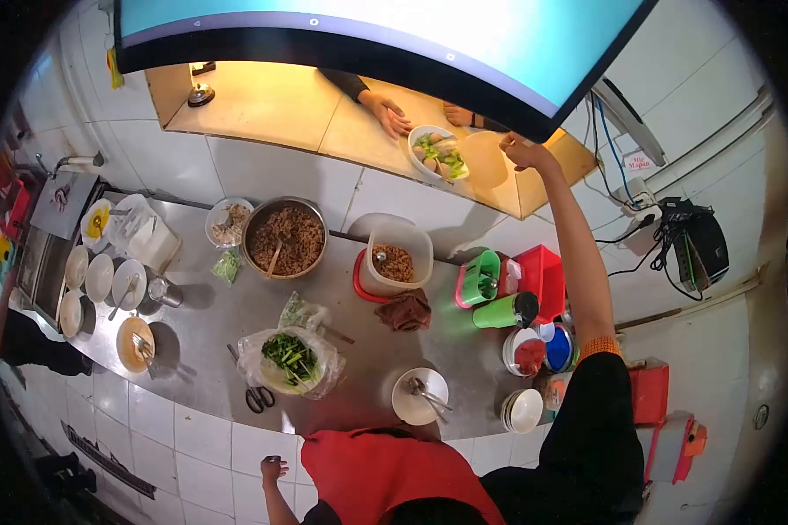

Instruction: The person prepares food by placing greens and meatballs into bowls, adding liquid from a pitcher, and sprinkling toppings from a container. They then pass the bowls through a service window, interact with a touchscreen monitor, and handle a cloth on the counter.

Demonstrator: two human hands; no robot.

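Left hand (273,468): low by the apron (385,468), fingers curled, hold unclear | right hand (521,152): raised over the ledge (302,114) near the screen (368,52), fingers bent, pinch unclear | ledge, left to right: another person's open hand (387,114), then bowl of greens (438,155) between that hand and the right hand

Small white wall sign (639,163) reading "Mie" above a blurred word, navigation icons on the screen (368,42)
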